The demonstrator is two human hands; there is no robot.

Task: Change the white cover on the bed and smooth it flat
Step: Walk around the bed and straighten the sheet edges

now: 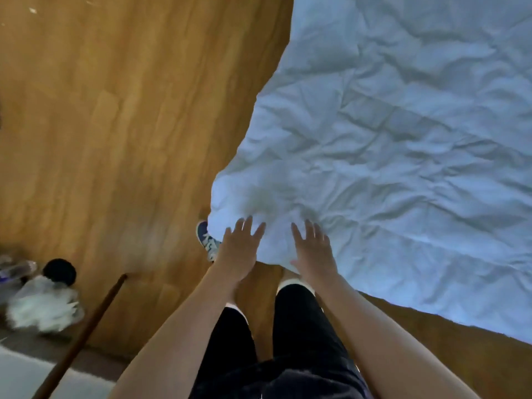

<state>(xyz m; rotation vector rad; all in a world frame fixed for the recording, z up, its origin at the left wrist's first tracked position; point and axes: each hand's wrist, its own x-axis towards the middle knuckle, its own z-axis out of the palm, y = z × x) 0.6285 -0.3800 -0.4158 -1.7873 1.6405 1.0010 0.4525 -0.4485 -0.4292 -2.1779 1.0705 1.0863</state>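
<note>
The white cover (403, 145) lies crumpled across the bed and fills the right and upper part of the view. Its near corner hangs over the bed's edge toward the floor. My left hand (240, 249) hovers at that corner with fingers spread, holding nothing. My right hand (315, 250) is beside it, palm down with fingers apart, over the cover's lower edge. Whether either palm touches the cloth is not clear.
Wooden floor (115, 125) spreads to the left. A blue and white shoe (207, 240) pokes out under the cover's corner. At the lower left lie a blurred white bundle (46, 306), a black round object (59, 271) and a slanted brown stick (83, 335).
</note>
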